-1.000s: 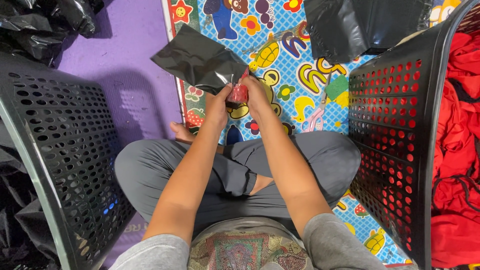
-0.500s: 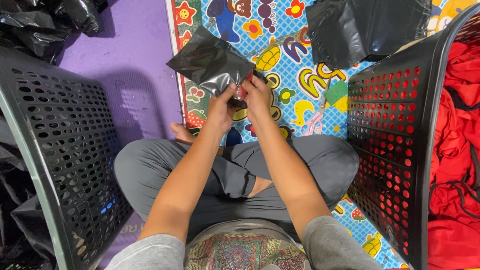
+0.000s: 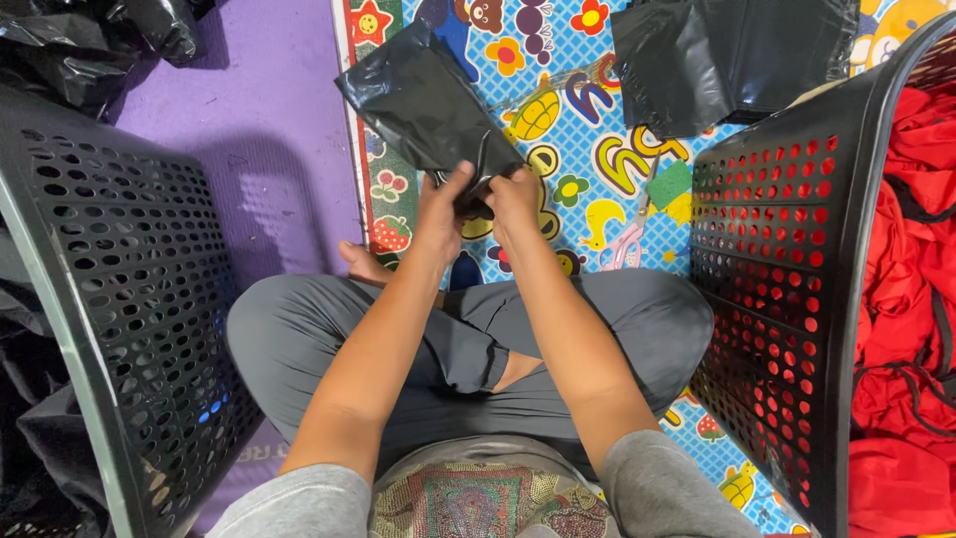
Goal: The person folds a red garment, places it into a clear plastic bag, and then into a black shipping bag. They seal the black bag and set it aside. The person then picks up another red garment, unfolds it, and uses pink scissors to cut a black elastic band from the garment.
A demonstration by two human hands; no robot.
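A bright cartoon play mat meets a purple mat on the floor; black baskets flank the crossed legs. Both hands, left and right, are clamped together on a black plastic bag; more bags lie beyond

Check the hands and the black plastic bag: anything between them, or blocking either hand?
Nothing visible does. The left hand and right hand both grip the near end of the black plastic bag directly, above the patterned mat. The black baskets stand off to either side, clear of the hands.
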